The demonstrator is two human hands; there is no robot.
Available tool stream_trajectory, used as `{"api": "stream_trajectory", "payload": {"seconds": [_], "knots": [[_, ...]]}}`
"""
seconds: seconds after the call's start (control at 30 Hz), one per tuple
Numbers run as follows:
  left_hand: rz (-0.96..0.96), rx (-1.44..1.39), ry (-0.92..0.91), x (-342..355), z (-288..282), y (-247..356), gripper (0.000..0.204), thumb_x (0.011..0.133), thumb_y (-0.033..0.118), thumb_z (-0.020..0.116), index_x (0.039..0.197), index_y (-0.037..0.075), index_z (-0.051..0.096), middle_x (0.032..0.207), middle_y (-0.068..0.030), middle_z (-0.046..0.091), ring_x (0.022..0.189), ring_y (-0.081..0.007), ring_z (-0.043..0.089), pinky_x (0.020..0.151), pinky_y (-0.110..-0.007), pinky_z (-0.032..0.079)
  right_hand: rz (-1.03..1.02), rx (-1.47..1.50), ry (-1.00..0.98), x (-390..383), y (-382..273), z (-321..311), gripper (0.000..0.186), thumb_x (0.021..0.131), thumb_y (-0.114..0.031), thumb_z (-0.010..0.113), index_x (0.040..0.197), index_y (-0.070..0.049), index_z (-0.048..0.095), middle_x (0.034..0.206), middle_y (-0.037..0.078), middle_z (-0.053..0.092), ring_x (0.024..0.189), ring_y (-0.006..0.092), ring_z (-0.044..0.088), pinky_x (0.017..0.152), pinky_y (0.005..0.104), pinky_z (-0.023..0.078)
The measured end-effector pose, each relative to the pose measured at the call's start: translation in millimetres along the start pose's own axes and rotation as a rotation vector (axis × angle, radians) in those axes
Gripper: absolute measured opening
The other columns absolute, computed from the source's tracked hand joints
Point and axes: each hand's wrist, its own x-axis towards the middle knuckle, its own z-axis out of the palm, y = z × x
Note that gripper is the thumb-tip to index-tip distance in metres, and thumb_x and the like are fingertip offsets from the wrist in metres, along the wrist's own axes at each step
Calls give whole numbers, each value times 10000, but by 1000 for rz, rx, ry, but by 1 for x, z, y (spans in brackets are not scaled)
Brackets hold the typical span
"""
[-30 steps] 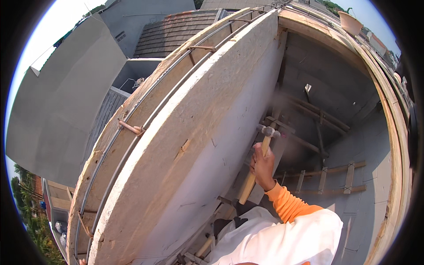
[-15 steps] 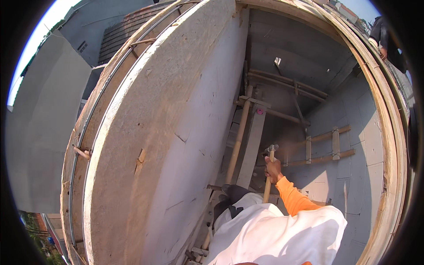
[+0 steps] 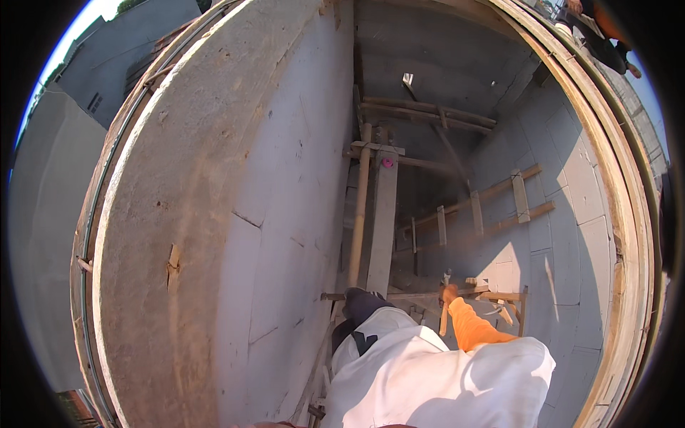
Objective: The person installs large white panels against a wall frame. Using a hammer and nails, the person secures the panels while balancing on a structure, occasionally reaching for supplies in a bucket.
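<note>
- Right hand (image 3: 447,292): clamped on the hammer (image 3: 444,321), fingers appearing closed around the handle near the head.
- Hammer position: beyond the hem of the white shirt (image 3: 442,378), to the right of the plank's (image 3: 383,228) lower end and left of the block wall (image 3: 571,242).
- Handling, as a judgement: a grip this close to the head suits carrying; a full swing would call for a grip nearer the handle's free end.
- Clearance: keep the head away from the crossbar (image 3: 414,295) and the wooden frame (image 3: 522,314) nearby; a snag there could twist the handle.
- Footing: settle body weight before moving the arm.
- Left hand: outside the view; its grip cannot be told.
- Hammer head: small and blurred against the wood behind; contact with the crossbar cannot be confirmed.
- Feet: hidden below the shirt and dark trousers (image 3: 365,305).
- Co-worker (image 3: 606,32): cut off at the upper right.
</note>
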Motion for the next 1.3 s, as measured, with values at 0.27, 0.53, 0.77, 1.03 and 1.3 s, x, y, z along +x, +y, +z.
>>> {"api": "stream_trajectory", "payload": {"seconds": [0.27, 0.53, 0.77, 1.03, 1.3], "knots": [[-216, -64, -574, -36, 43, -2, 187, 989, -61, 545, 1172, -51, 586, 895, -189, 698, 856, -282, 683, 752, -415, 585, -104, -376, -13, -75, 62, 0, 356, 892, -233, 677, 1053, 84, 676, 876, 316, 688, 776, 425, 720, 615, 482, 552], [-353, 238, -460, -63, 123, -13, 183, 989, -12, 553, 1155, -62, 609, 989, -184, 660, 956, -323, 652, 802, -437, 559, 33, -436, -69, -64, 57, -7, 416, 894, -317, 679, 1064, 63, 682, 1078, 324, 688, 1090, 478, 652, 925, 480, 531], [-280, 137, -511, -106, 230, -18, 151, 988, 28, 588, 1114, -45, 627, 971, -170, 678, 933, -316, 648, 834, -454, 547, 158, -536, -216, 13, 29, -3, 265, 917, -254, 637, 944, -1, 713, 910, 269, 719, 896, 400, 722, 796, 461, 562], [-269, 100, -758, -166, 341, -43, 163, 927, -37, 646, 1085, 0, 655, 954, -107, 699, 932, -291, 651, 887, -463, 512, 107, -398, -141, 93, -41, -7, 244, 924, -199, 620, 981, 27, 694, 916, 277, 714, 885, 436, 717, 726, 462, 586], [-143, 301, -915, -190, 367, -69, 153, 870, 28, 723, 1017, 66, 710, 927, -30, 718, 934, -232, 652, 905, -393, 392, -175, -312, -73, 89, -212, -10, 404, 913, -232, 613, 1167, 82, 626, 943, 271, 701, 872, 390, 721, 649, 456, 536]]}}
